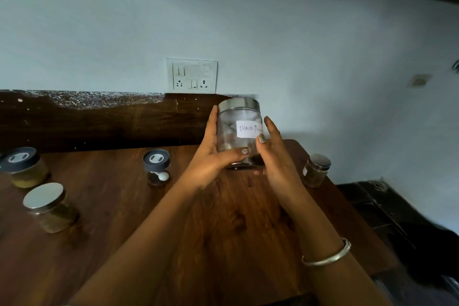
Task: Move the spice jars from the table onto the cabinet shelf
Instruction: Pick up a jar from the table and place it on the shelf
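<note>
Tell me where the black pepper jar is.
In the head view the black pepper jar is right of centre, held between the left hand and right hand at the far side of the table, below the switchboard.

Pale blue wall (298, 32), white switchboard (191, 75), dark wood table (124, 243).

Handwritten white paper label (249, 128) on the clear jar (238, 131) reads "Black Pep…", the rest hidden behind a finger

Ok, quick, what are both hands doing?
Left hand: holding the black pepper jar.
Right hand: holding the same jar too.
</note>
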`<control>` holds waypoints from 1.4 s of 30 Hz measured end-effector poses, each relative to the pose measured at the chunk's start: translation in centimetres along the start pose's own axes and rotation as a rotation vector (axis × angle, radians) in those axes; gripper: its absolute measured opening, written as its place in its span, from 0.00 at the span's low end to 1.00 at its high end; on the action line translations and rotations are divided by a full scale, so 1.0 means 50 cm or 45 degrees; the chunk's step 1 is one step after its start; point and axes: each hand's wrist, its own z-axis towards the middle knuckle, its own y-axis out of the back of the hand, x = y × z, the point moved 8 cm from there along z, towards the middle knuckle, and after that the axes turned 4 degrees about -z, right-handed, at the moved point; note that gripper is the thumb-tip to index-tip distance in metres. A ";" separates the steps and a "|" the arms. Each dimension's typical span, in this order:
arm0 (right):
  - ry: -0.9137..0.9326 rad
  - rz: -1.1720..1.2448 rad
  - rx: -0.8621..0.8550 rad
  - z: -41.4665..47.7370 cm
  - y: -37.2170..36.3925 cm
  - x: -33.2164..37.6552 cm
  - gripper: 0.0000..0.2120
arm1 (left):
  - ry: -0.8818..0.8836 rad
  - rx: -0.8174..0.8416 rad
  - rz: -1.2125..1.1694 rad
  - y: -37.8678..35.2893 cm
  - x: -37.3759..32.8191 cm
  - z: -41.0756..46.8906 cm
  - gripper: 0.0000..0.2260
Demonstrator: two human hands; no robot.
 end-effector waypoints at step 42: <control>0.092 -0.568 0.432 0.038 -0.131 0.068 0.48 | 0.041 0.186 0.850 0.212 -0.078 -0.018 0.50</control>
